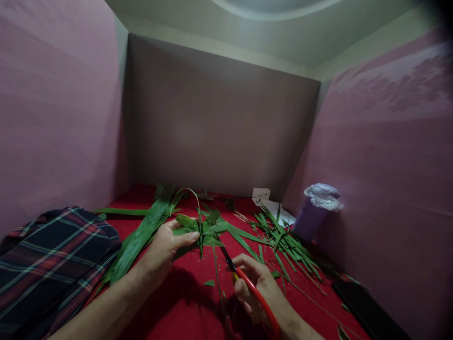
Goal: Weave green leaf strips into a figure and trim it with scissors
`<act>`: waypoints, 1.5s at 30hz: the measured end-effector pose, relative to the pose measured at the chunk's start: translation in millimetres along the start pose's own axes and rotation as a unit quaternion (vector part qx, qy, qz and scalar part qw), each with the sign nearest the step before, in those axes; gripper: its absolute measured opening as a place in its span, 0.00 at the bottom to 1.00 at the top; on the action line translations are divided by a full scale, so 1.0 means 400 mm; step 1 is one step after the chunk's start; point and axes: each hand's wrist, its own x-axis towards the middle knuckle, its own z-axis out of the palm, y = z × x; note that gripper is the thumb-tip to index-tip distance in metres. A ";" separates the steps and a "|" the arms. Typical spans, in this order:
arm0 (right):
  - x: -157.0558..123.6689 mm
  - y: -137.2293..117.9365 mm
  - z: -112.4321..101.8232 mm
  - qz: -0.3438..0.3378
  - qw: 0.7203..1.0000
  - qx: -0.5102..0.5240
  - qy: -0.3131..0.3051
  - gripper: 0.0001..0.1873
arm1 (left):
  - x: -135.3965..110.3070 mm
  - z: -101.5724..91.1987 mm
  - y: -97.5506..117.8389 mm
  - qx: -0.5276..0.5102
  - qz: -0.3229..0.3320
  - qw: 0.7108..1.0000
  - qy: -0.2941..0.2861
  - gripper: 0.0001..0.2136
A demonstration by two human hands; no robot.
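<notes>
A pair of scissors with red handles and dark blades (256,293) is held by the right hand (268,283), its fingers curled around the handles. On the right, a flat, black, rectangular object (368,309) is seen, and on the left, dark plaid fabric (60,271) is heaped. The bright red cloth (173,302) is marked by a small, green, triangular leaf scrap (209,283). Just beyond, a bundle of folded green leaf pieces (217,227) is pinched by the left hand (169,243), held above the cloth. The blades are pointed toward its right side; whether it is touched by them cannot be told. Long, broad green leaves (143,241) are laid behind the left forearm, and narrow green leaf strips (283,243) are piled on the right. Farther back, a purple container (309,219) is topped with crumpled clear plastic (323,197), near white paper (279,212).
</notes>
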 end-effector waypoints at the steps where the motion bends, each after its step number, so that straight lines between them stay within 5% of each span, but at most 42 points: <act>1: 0.001 -0.001 0.002 0.003 1.000 0.000 0.003 0.25 | 0.005 -0.004 -0.006 0.002 0.002 1.000 -0.008 0.13; 13: 0.004 -0.030 0.022 0.023 0.999 0.040 0.029 0.28 | 0.022 -0.022 -0.026 -0.002 -0.001 0.998 -0.060 0.13; 22: 0.007 -0.018 0.014 0.039 0.998 0.048 0.029 0.28 | -0.001 0.001 0.001 0.001 -0.003 1.000 0.006 0.12; 45: -0.007 -0.059 0.005 0.050 0.998 0.014 0.028 0.27 | 0.028 -0.039 0.021 0.041 0.036 0.996 -0.077 0.12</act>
